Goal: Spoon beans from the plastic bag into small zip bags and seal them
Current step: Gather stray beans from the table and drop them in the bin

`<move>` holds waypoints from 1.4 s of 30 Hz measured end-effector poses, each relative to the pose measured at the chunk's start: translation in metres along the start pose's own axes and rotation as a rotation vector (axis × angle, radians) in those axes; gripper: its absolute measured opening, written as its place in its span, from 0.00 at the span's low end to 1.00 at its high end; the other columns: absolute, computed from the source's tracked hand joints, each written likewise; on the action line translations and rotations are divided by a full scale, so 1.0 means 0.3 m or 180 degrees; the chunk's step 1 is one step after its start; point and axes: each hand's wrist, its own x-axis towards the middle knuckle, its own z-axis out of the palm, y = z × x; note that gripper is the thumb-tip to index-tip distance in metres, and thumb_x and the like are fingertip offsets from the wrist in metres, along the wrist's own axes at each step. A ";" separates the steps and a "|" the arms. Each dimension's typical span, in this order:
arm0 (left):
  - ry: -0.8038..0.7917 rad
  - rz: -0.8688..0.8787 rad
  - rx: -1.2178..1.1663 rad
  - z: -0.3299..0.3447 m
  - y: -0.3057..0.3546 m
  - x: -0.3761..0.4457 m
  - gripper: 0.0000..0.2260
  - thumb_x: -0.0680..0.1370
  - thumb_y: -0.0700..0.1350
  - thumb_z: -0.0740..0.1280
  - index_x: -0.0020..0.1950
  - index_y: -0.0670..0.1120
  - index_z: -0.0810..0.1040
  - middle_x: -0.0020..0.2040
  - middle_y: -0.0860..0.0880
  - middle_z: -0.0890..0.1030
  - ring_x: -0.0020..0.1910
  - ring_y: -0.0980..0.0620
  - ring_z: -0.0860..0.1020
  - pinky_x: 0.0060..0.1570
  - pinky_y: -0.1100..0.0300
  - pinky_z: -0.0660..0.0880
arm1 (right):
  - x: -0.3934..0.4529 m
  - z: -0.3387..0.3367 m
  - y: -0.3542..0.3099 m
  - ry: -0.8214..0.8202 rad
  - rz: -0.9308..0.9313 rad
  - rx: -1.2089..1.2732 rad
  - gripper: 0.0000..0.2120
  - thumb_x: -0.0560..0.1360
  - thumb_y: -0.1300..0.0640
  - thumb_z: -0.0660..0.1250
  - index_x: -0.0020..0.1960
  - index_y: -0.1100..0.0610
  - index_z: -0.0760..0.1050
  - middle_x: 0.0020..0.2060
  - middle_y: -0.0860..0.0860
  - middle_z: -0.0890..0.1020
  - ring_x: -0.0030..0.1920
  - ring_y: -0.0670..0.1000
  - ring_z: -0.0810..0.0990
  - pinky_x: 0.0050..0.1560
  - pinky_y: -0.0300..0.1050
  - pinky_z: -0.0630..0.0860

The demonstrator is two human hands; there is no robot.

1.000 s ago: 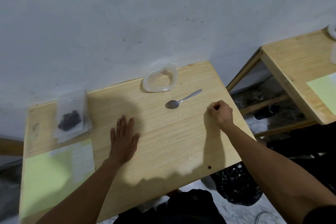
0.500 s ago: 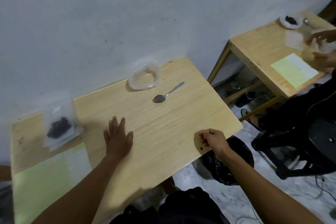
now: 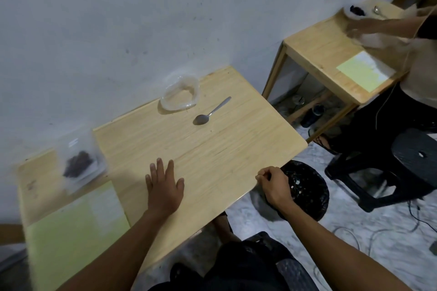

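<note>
My left hand (image 3: 164, 184) lies flat on the wooden table (image 3: 224, 149), fingers straight. At the table's right front edge my right hand (image 3: 274, 183) is curled into a loose fist, and nothing shows in it. An empty-looking clear plastic bag (image 3: 179, 92) sits at the back by the wall. A metal spoon (image 3: 211, 111) lies just in front of it, bowl toward me. At the far left lies a small zip bag (image 3: 79, 165) with dark beans inside.
A pale green sheet (image 3: 75, 231) covers the table's near left corner. A black-lined bin (image 3: 307, 186) stands on the floor just beyond my right hand. To the right are a second wooden table (image 3: 326, 47), another person's arm (image 3: 383, 26) and a black stool (image 3: 416, 163).
My right fist has slid from the table's right side back to its front right edge, above the bin. The view swung right. My left hand stayed flat.
</note>
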 end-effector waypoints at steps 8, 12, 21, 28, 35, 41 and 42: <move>0.0377 0.0929 0.0255 -0.005 0.073 0.030 0.21 0.71 0.50 0.65 0.60 0.40 0.78 0.56 0.39 0.76 0.53 0.37 0.75 0.54 0.45 0.73 | 0.023 -0.057 0.014 -0.0539 0.1307 0.3193 0.06 0.80 0.65 0.61 0.54 0.67 0.72 0.32 0.55 0.76 0.29 0.46 0.73 0.33 0.36 0.73; 0.0304 0.1348 0.0265 0.019 0.180 0.077 0.19 0.73 0.50 0.67 0.62 0.43 0.76 0.60 0.41 0.75 0.57 0.39 0.74 0.58 0.45 0.73 | 0.039 -0.101 0.066 -0.0423 0.1561 0.4128 0.05 0.81 0.65 0.57 0.48 0.61 0.70 0.33 0.55 0.73 0.31 0.48 0.69 0.30 0.36 0.73; -0.0214 0.2016 0.0669 0.087 0.422 0.215 0.27 0.77 0.56 0.55 0.74 0.46 0.67 0.76 0.42 0.65 0.75 0.38 0.61 0.67 0.39 0.65 | 0.130 -0.237 0.334 0.0808 0.2467 0.3510 0.11 0.80 0.66 0.60 0.59 0.68 0.74 0.36 0.57 0.75 0.35 0.51 0.73 0.38 0.41 0.75; -0.0378 0.2054 0.0745 0.138 0.471 0.248 0.29 0.78 0.58 0.52 0.78 0.47 0.59 0.79 0.42 0.56 0.77 0.39 0.54 0.70 0.37 0.57 | 0.217 -0.311 0.435 0.1357 0.2516 0.3710 0.10 0.79 0.62 0.63 0.58 0.64 0.74 0.46 0.56 0.77 0.47 0.54 0.77 0.59 0.49 0.77; -0.0522 0.2030 0.0696 0.135 0.455 0.260 0.32 0.77 0.61 0.48 0.79 0.50 0.52 0.80 0.46 0.48 0.78 0.42 0.46 0.74 0.40 0.51 | 0.305 -0.322 0.446 0.1049 0.2155 0.3767 0.28 0.76 0.35 0.57 0.72 0.47 0.69 0.70 0.54 0.72 0.68 0.62 0.71 0.69 0.66 0.66; -0.0548 0.2004 0.0648 0.123 0.463 0.256 0.32 0.77 0.61 0.48 0.79 0.50 0.53 0.80 0.46 0.49 0.78 0.42 0.46 0.73 0.40 0.52 | 0.328 -0.298 0.380 0.1082 0.2123 0.3450 0.27 0.75 0.35 0.59 0.65 0.52 0.73 0.58 0.52 0.77 0.59 0.58 0.75 0.66 0.61 0.70; -0.0577 0.1992 0.0645 0.119 0.464 0.257 0.32 0.76 0.61 0.48 0.79 0.50 0.53 0.80 0.47 0.49 0.79 0.43 0.46 0.73 0.40 0.51 | 0.331 -0.288 0.363 0.1127 0.2044 0.3256 0.28 0.74 0.36 0.61 0.65 0.54 0.74 0.59 0.52 0.78 0.59 0.58 0.77 0.65 0.59 0.72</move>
